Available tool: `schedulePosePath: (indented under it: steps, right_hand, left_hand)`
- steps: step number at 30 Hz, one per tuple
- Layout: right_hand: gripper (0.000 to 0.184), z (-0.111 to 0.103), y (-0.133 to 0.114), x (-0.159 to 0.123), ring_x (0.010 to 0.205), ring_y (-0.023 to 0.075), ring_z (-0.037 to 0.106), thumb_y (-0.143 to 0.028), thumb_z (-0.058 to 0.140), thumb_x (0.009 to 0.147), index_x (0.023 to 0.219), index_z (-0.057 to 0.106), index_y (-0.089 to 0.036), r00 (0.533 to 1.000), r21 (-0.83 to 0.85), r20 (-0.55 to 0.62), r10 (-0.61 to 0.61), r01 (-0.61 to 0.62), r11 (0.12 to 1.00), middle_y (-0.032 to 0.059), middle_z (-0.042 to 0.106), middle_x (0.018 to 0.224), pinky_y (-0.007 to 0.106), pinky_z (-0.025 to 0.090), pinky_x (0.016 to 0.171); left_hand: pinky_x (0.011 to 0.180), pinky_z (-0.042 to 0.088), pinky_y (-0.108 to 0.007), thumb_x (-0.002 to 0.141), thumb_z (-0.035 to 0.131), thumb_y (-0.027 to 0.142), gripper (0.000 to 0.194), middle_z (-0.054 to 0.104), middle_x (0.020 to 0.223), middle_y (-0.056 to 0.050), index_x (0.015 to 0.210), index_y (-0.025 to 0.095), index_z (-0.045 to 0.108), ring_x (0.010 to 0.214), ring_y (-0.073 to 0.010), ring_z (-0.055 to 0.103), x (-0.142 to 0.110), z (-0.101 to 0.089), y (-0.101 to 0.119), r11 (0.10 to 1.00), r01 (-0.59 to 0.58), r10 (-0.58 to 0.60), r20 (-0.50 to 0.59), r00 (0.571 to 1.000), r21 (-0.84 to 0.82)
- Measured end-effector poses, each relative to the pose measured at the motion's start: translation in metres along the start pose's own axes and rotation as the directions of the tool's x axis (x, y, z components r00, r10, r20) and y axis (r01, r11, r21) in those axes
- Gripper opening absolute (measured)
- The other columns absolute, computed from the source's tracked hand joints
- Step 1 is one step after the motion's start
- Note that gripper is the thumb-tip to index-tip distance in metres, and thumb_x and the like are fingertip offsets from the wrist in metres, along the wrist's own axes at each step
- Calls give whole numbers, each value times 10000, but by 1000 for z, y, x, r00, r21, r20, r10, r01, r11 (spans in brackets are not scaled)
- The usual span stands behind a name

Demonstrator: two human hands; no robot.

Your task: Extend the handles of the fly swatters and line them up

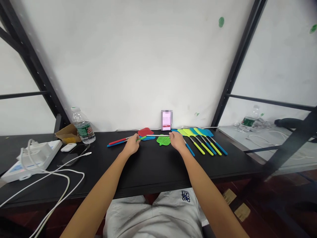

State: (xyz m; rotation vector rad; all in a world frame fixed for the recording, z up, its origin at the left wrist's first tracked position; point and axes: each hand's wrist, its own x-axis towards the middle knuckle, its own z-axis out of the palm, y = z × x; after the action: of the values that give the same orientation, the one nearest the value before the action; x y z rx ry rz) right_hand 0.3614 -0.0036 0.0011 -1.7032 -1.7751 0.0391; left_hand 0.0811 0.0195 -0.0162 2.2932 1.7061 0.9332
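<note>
Two forearms (pixel 106 185), one green-handled rod (pixel 154 135)

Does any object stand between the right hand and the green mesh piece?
Nothing visible stands between the right hand and the green mesh piece. The metal rod, its end in that hand, crosses the piece's far edge in this view; whether they touch is unclear.

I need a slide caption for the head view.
Left hand on a green handle, right hand on its metal rod, colorful swatters nearby.

Power strip (pixel 37 166) left of swatters (pixel 163 140)
</note>
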Motion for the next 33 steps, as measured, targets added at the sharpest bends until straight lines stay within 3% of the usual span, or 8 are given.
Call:
schedulePosePath:
  steps: [7, 12, 17, 22, 29, 33]
  right_hand:
    - [335, -2, -2, -1, 805, 195, 580, -286, 386, 974, 757, 612, -169, 999, 24, 43, -8, 7, 1000, 110, 676, 854, 282, 337, 705]
    - [332, -4, -3, -3, 761, 177, 562, -267, 402, 964, 714, 603, -178, 994, 37, 75, -75, 72, 997, 74, 662, 787, 267, 324, 691]
    - [334, -3, -2, -5, 703, 167, 544, -263, 412, 956, 688, 595, -188, 983, 54, 92, -162, 158, 986, 50, 649, 736, 261, 318, 657]
    - [339, -1, 2, -3, 716, 161, 555, -267, 411, 957, 669, 572, -186, 979, 119, 113, -168, 155, 981, 45, 670, 765, 251, 327, 660]
    - [363, -3, 9, 0, 679, 153, 530, -283, 396, 961, 660, 568, -175, 982, 122, 143, -122, 105, 987, 48, 641, 732, 246, 331, 641]
    - [362, -1, 4, -3, 668, 146, 530, -279, 395, 958, 651, 555, -173, 973, 161, 186, -136, 106, 981, 39, 633, 716, 242, 326, 631]
  left_hand:
    - [690, 401, -284, 854, 465, 179, 68, 597, 789, -17, 902, 210, 502, 769, -184, 553, -3, -2, 3, 1000, -12, 12, 4, 1000, -21]
    - [755, 426, -301, 842, 464, 142, 173, 606, 860, -40, 974, 203, 557, 851, -200, 569, -4, -3, 3, 1000, -7, 7, -5, 1000, -19]
    - [890, 432, -325, 789, 458, 74, 322, 596, 960, -68, 998, 208, 663, 947, -213, 578, -4, -6, 4, 998, -57, 57, -3, 998, 33]
    - [849, 455, -306, 754, 438, 44, 377, 638, 908, -61, 960, 201, 712, 862, -195, 595, -7, -10, 9, 991, -133, 133, 43, 990, 2]
    - [769, 459, -288, 853, 520, 293, 251, 676, 939, -56, 1003, 225, 710, 863, -202, 607, -15, -24, 19, 984, -178, 176, 56, 983, 29]
    - [761, 445, -283, 868, 529, 360, 262, 696, 942, -51, 993, 220, 711, 853, -199, 611, -17, -24, 28, 977, -209, 211, 76, 975, -40]
